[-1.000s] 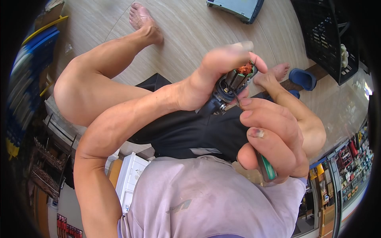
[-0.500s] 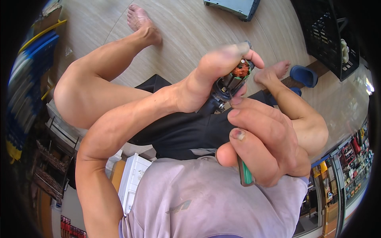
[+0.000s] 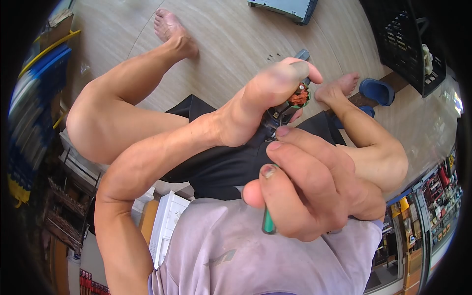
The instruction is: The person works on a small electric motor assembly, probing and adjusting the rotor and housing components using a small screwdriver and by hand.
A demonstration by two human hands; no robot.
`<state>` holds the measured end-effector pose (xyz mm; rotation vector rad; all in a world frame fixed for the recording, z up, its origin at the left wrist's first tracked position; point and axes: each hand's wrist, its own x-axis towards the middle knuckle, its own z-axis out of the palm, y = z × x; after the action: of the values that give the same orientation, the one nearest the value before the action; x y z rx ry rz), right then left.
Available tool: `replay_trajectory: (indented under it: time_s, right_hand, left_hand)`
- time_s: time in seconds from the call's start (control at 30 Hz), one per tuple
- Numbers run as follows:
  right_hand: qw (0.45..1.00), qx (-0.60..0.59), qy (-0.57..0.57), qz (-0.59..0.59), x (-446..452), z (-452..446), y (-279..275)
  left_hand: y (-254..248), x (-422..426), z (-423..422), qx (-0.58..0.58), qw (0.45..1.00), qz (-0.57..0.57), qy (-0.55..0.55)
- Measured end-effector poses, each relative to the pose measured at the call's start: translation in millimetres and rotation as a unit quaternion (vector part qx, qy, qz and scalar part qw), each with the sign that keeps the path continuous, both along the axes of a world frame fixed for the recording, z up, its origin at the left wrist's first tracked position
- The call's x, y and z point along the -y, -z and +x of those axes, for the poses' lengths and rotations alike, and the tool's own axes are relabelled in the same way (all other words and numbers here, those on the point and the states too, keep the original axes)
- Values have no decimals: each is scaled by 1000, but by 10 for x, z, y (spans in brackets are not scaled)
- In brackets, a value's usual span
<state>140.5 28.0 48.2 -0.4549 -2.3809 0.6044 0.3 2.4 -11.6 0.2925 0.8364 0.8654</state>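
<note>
Just in front of me the person sits low, knees spread wide, hands together above dark shorts (image 3: 206, 155). The left hand (image 3: 250, 103) is wrapped round a motor (image 3: 299, 96), thumb (image 3: 294, 73) laid over it and fingers curled beneath. Held like that, its copper-wound end pokes out past the hand, away from the body, and its dark near end is left exposed to the other hand, which I take to be the point of the grip. I can't tell whether the motor rests on the cloth or hangs above it.

The right hand (image 3: 317, 182) is closed on a slim tool (image 3: 268, 222). Its green handle sticks out below the curled fingers, back towards the shirt (image 3: 275, 255), while the fingertips sit at the motor's near end. A hold so far forward probably gives finer control. The tip is too small and covered to say whether it touches.

On the floor (image 3: 216, 54), little dark bits (image 3: 278, 55) lie just past the thumb, perhaps set there to stay within reach. Blue slippers (image 3: 377, 92) are off, beside the bare right foot (image 3: 343, 85). A black crate (image 3: 408, 73) stands towards the floor's right edge; a grey case (image 3: 287, 9) sits beyond the hands.
</note>
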Motion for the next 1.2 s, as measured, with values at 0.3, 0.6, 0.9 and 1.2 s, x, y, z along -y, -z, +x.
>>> replay_trajectory:
  time_s: [0.3,0.6,0.9,1.2]
  right_hand:
    - [1000,23,-1,3,38,-20,12]
    - [999,25,-4,21,26,28,104]
    - [999,-43,-27,4,42,124,122]
    - [999,-37,-12,3,62,100,121]
  left_hand:
    - [74,40,27,21,1000,-20,-11]
    - [115,100,84,63,994,-1,-86]
    - [2,-30,-11,13,999,17,-37]
    - [-5,-26,-41,-3,1000,-2,0]
